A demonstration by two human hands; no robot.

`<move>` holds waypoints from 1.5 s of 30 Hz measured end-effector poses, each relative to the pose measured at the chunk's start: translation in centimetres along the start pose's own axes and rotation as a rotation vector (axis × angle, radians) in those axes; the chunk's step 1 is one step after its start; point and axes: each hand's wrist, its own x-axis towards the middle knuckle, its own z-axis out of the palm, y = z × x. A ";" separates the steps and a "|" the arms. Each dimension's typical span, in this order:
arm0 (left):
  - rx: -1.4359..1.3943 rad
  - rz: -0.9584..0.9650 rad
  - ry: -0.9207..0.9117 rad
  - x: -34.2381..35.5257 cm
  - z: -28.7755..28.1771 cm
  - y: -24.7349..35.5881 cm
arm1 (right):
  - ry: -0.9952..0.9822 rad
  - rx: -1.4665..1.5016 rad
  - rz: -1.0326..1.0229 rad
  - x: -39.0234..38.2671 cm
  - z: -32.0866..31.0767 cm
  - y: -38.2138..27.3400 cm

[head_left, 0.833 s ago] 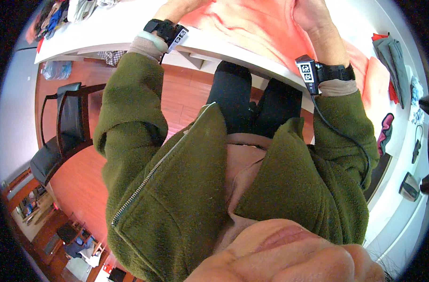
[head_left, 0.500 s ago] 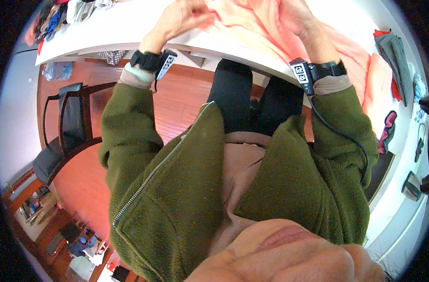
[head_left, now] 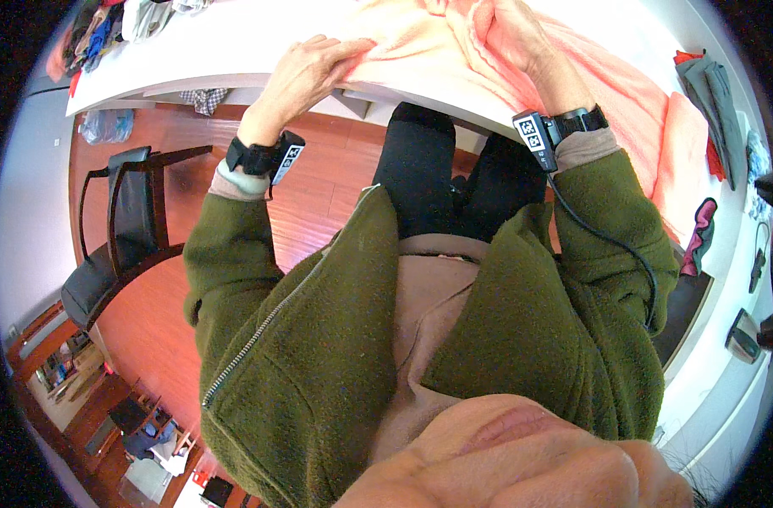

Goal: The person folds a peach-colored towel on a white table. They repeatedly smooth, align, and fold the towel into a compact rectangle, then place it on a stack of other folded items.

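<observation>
A salmon-pink fleecy cloth (head_left: 420, 61) lies rumpled across the white table and drapes along its near edge toward the right. My left hand (head_left: 308, 74) is at the cloth's left corner, thumb and forefinger closed on its edge. My right hand (head_left: 517, 41) is curled into a raised fold farther right, its fingertips partly hidden by the cloth. Both wrists wear black straps, each with a small patterned box.
A dark chair (head_left: 132, 220) stands on the reddish floor at left. Piled clothes (head_left: 99, 38) lie at the table's far left. Folded grey trousers (head_left: 715, 110) and a computer mouse (head_left: 743, 335) are at right. A cable (head_left: 606, 233) runs along my right sleeve.
My left hand has come nearer to me and slightly left, and the cloth's left corner now reaches the table's near edge. My right hand has shifted a little left.
</observation>
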 end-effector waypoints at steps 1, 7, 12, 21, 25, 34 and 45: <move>0.042 -0.049 -0.049 0.2 0.2 0.1 | 0.009 0.006 0.005 0.1 -0.3 0.4; -0.018 -0.172 -0.199 -0.4 -0.9 1.6 | 0.115 0.224 -0.031 -0.4 -2.1 1.0; -0.468 -0.402 -0.259 2.0 -2.5 2.0 | 0.002 0.612 -0.167 -2.0 -0.6 -3.5; -2.353 -0.312 -0.256 8.5 -4.4 4.7 | -0.172 0.221 -0.394 -5.5 3.3 -9.2; -2.204 -0.411 -0.307 8.8 -4.6 4.9 | -0.059 -0.281 -0.156 -8.5 3.5 -10.7; -1.888 -0.736 -0.031 7.6 -1.5 5.3 | -0.020 -0.850 -0.755 -7.9 3.5 -4.7; -1.801 -0.479 0.081 9.2 -5.2 3.1 | 0.362 -1.162 -0.675 -11.5 0.1 1.7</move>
